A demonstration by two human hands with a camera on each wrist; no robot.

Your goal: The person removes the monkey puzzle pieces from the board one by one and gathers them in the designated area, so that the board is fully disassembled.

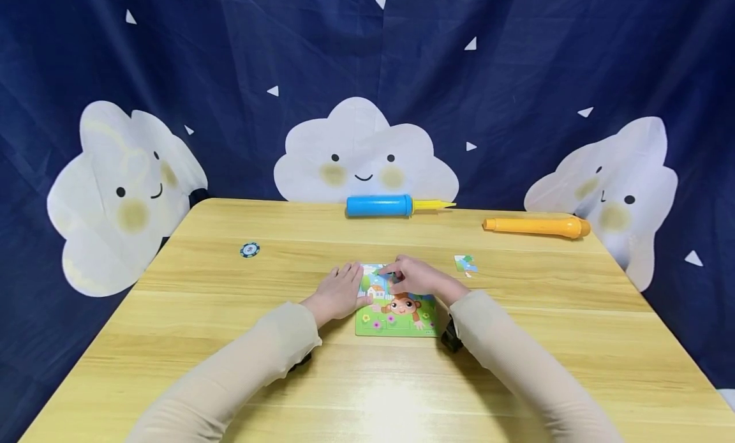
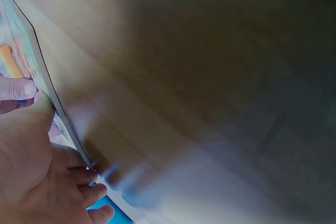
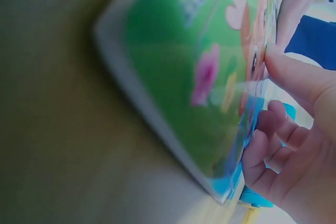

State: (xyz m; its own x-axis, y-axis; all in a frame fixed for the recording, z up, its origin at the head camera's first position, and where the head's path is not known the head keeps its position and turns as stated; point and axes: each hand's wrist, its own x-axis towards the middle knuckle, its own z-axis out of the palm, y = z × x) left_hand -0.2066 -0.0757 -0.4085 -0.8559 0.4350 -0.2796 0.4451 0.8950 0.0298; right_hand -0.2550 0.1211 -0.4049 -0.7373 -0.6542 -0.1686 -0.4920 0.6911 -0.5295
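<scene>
On wood table (image 1: 230,341), cloud backdrop (image 1: 362,156) behind: puzzle (image 1: 396,318).

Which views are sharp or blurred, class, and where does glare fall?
Head view: sharp, with pale glare on the near table. Left wrist view: soft, shadowed tabletop beside the left hand. Right wrist view: the puzzle is blurred, too close to the lens.

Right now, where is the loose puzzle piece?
In the head view, the loose puzzle piece lies on the table, just right of the right hand and the puzzle board, nearer than the orange pump.
</scene>
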